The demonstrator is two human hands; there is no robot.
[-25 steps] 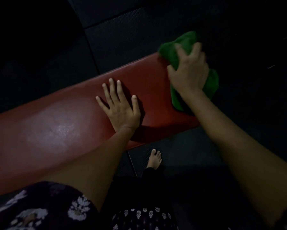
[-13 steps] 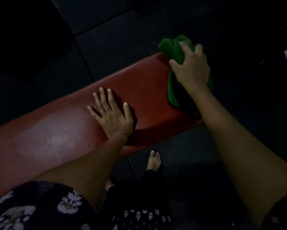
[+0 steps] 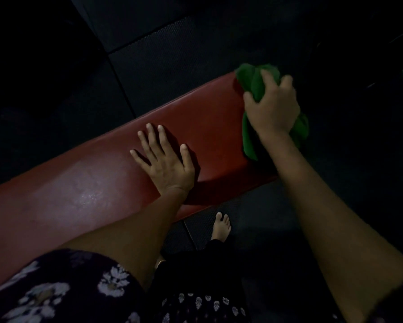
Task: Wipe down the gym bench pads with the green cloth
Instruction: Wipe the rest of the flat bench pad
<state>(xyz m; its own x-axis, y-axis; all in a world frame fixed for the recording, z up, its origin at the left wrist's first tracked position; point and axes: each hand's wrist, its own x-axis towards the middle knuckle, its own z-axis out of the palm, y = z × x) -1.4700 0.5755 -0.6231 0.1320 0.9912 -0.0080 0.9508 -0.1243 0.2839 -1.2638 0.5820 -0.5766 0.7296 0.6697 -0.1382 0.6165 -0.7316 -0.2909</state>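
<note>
Dim room, dark textured rubber floor tiles all around. Nearest the camera: dark floral-print sleeve at lower left and dark patterned garment at bottom centre. A bare foot stands on the floor just beside the near edge of the desk. The desk is a long red vinyl gym bench pad running diagonally from lower left to upper right, with a shiny patch on its left half. Left hand lies flat on the pad near mid-length, palm down, fingers spread and straight, grasping nothing. Farther off, at the pad's right end, right hand is clenched round a bunched green cloth, fingers curled into the fabric. The cloth sits on the end corner of the pad, part sticking out above the fingers, part hanging below the wrist over the pad's end edge.
</note>
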